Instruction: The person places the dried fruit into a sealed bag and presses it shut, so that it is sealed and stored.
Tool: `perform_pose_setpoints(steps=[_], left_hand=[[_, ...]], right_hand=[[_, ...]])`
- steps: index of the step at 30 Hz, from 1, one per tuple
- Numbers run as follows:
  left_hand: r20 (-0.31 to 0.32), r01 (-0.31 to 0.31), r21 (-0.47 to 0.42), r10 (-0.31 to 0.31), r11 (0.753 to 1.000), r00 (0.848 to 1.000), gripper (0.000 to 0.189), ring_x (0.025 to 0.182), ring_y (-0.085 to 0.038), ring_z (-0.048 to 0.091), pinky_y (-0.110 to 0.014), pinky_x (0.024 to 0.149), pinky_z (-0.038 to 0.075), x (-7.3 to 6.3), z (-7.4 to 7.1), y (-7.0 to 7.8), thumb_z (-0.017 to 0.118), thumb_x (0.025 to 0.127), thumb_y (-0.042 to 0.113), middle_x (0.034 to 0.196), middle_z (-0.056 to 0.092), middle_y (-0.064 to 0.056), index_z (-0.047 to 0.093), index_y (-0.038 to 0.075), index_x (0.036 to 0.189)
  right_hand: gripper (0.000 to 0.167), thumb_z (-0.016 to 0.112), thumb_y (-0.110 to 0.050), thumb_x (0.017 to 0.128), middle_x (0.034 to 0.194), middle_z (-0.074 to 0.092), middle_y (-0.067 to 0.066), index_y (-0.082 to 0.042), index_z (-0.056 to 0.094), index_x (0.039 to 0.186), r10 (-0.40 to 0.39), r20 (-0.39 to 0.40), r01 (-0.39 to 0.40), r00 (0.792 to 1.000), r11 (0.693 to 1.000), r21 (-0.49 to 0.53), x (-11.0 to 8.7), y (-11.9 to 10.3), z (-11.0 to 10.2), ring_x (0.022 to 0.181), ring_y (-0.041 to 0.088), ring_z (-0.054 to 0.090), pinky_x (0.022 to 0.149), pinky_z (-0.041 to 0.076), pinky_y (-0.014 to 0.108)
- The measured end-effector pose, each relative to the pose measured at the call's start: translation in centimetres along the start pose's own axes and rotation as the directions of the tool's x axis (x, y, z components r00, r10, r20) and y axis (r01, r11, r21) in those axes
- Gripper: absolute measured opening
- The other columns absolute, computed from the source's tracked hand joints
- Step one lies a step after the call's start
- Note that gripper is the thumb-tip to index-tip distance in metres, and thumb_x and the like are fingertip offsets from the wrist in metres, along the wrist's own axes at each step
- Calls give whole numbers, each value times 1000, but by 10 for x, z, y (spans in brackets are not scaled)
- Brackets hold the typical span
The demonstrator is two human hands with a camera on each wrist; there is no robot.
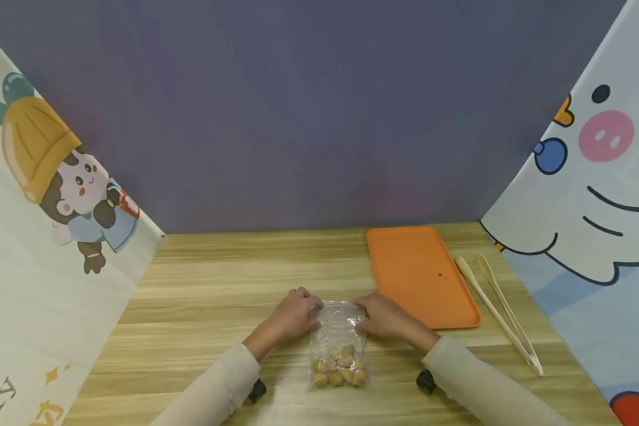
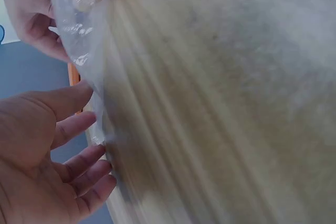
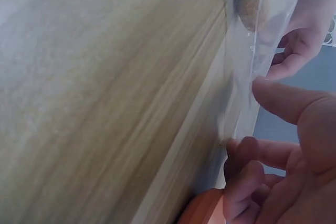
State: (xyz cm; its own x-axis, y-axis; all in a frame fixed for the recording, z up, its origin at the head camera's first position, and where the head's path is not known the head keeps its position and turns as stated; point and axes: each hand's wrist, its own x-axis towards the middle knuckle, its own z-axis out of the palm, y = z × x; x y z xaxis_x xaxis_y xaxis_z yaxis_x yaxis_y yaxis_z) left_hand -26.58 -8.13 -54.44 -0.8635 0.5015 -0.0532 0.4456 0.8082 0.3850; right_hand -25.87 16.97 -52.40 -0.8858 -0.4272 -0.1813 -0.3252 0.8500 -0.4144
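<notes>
A clear zip bag (image 1: 341, 325) lies flat on the table, its zip end away from me. Several light-brown, rounded pieces (image 1: 341, 367) are gathered in its near end; their kind is not clear. At the bag's upper left corner, my left hand (image 1: 294, 313) touches the edge, with thumb and fingers spread apart in the left wrist view. My right hand (image 1: 386, 316) touches the opposite edge near the upper right corner. In the right wrist view its thumb rests against the plastic, apart from the index finger, and the other fingers are bent.
An orange tray (image 1: 420, 278) with a small dark speck lies behind my right hand. To its right are light-coloured tongs (image 1: 503, 307), spread apart. A grey panel (image 1: 319, 118) stands behind the wooden table (image 1: 218, 272), with cartoon-printed panels at both sides.
</notes>
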Motion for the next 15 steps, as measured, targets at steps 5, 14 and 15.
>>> perform_pose_setpoints(steps=[5,14,15], left_hand=[[-27,-12,78,14,997,1000,43,107,-25,58,-41,91,54,-1,2,3,79,86,34,122,65,-9,71,18,125],[-44,-8,103,13,995,999,44,108,-27,59,-43,91,54,-1,2,8,79,84,31,122,65,-11,71,17,125],[-43,-6,103,10,995,999,44,109,-27,58,-43,92,54,-1,2,8,79,85,31,122,65,-11,71,17,125]], right_hand=[[63,85,-29,80,126,71,12,-7,64,135,71,10,-71,997,997,-9,1,-2,-1,117,32,66,102,53,50],[62,83,-29,83,136,67,12,-9,63,138,101,18,-101,995,994,-32,-1,-3,1,127,35,62,105,52,51],[62,83,-30,83,136,67,12,-9,63,138,106,19,-105,994,994,-34,-1,-2,2,126,35,62,103,53,51]])
